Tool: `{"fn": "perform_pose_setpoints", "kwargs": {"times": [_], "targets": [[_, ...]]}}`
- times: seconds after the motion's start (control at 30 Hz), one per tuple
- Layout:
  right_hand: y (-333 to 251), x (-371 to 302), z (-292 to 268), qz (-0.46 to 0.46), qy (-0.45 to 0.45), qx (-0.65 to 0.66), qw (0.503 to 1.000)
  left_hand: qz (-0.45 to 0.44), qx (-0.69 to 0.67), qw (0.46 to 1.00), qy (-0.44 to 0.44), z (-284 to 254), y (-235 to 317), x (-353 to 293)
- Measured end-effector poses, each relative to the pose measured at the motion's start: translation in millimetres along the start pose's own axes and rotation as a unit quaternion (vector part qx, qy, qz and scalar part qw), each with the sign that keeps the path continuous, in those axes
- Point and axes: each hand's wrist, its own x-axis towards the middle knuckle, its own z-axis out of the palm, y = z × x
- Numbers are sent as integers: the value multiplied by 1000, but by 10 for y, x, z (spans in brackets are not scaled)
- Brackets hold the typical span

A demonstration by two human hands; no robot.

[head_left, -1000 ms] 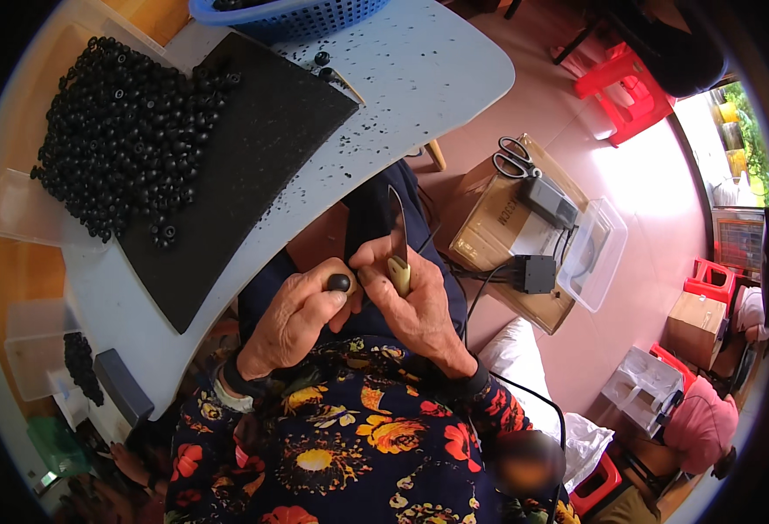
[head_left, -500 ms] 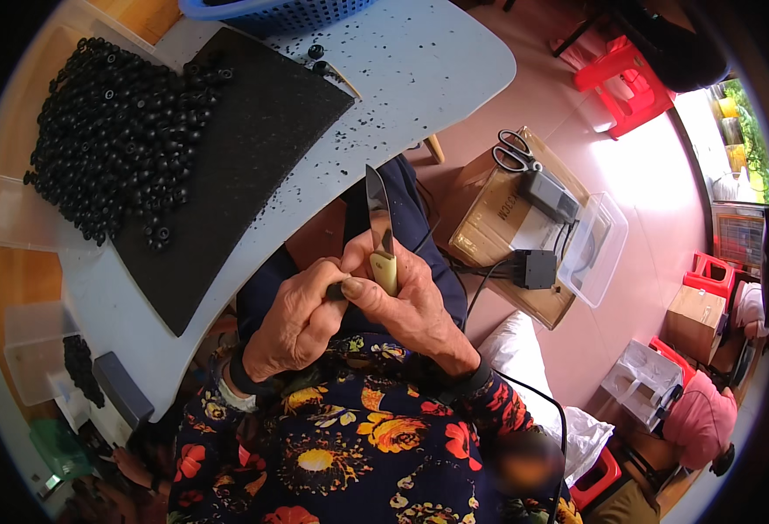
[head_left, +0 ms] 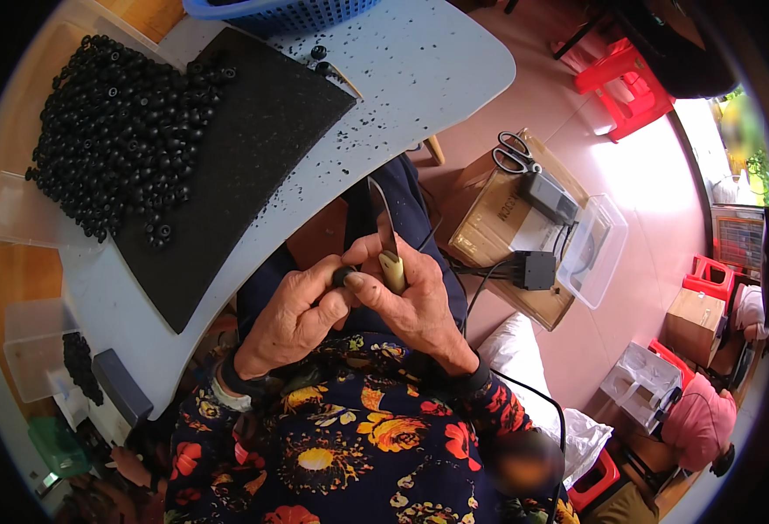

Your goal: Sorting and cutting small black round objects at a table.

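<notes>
My left hand (head_left: 290,316) pinches a small round black rubber-like piece (head_left: 342,276) between its fingertips, above my lap. Against that piece rests the thumb of my right hand (head_left: 421,307). Gripped in the right hand is a knife (head_left: 393,269) with a cream handle; its blade points up and away from me, tilted slightly left. Beyond my hands, to the left, a large heap of similar black pieces (head_left: 122,144) lies on the table, partly over a black mat (head_left: 236,166).
Small black scraps litter the pale table (head_left: 432,65), where a blue basket (head_left: 284,16) stands at the far edge. To the right, a cardboard box (head_left: 481,231) carries scissors (head_left: 514,155), a dark device and a clear tub (head_left: 596,253). Red stools (head_left: 631,87) stand farther off.
The knife has shifted slightly right and down, its handle tilting more. My left fingers have turned the black piece, which now shows more clearly.
</notes>
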Motion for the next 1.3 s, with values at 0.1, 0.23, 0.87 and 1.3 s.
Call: {"fn": "perform_pose_setpoints", "kwargs": {"times": [0.1,0.23,0.87,1.3], "targets": [[94,-21,-3,40,7,43,998,-14,-6,1000,2,26,25,7],[168,-32,-12,48,-2,29,998,-52,-53,997,-20,13,-28,-12],[-250,426,360,56,-47,-14,997,35,-183,979,83,-224,-47,-191],[-864,2163,318,-127,121,-128,976,76,-270,958,66,-441,-156,-350]]}}
